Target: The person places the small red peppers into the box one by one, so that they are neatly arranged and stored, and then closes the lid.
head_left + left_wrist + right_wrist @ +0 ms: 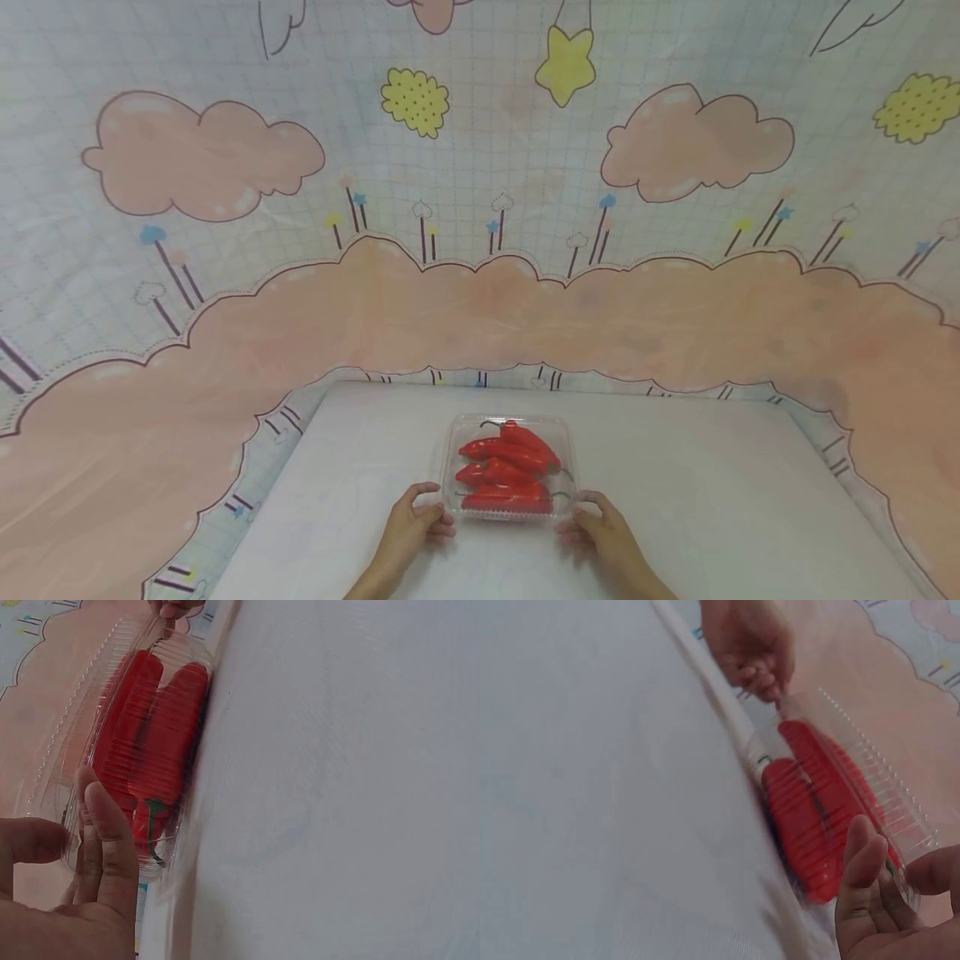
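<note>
A clear plastic clamshell box [510, 517] holds several red peppers [517, 455] with green stems, lying side by side. My left hand [415, 523] pinches the box at its near left corner, thumb on one side of the rim and fingers on the other. At the near right corner my right hand [603, 532] grips it the same way. Through the ribbed side wall [161, 742] the peppers show in the left wrist view. The right wrist view has the right fingers [866, 862] along the end of the box, with the left hand [754, 649] at its far end.
Under the box spreads a white tabletop [697, 483]. Behind and around the table hangs a cloth [480, 321] printed with pink clouds, stars and a grid. The table's far edge runs a short way beyond the box.
</note>
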The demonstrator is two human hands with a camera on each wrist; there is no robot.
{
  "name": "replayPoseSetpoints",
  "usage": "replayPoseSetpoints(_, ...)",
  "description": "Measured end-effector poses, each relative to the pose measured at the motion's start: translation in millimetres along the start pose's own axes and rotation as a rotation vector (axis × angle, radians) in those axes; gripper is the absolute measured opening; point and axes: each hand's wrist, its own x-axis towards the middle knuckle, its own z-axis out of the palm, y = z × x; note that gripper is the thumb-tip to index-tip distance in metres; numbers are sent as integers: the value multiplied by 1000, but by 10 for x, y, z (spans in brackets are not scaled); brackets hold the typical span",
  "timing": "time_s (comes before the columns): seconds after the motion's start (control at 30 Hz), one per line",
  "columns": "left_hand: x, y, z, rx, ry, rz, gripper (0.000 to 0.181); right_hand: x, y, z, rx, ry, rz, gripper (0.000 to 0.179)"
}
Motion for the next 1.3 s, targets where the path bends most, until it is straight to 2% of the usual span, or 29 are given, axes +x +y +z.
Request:
replayPoseSetpoints(0.3,11,45,20,-82,-30,-1,45,29,-9,18,87,2,2,46)
replayPoseSetpoints(0.57,23,57,47,-118,-13,-2,45,37,-15,16,103,11,9,45)
replayPoseSetpoints(0.83,19,70,68,-120,14,-3,45,23,-23,30,112,11,31,41)
replayPoseSetpoints(1.13,43,33,66,-106,27,-41,47,43,-5,52,108,59,52,46)
replayPoseSetpoints(1.3,23,5,31,-88,54,-32,45,39,40,-8,119,83,62,47)
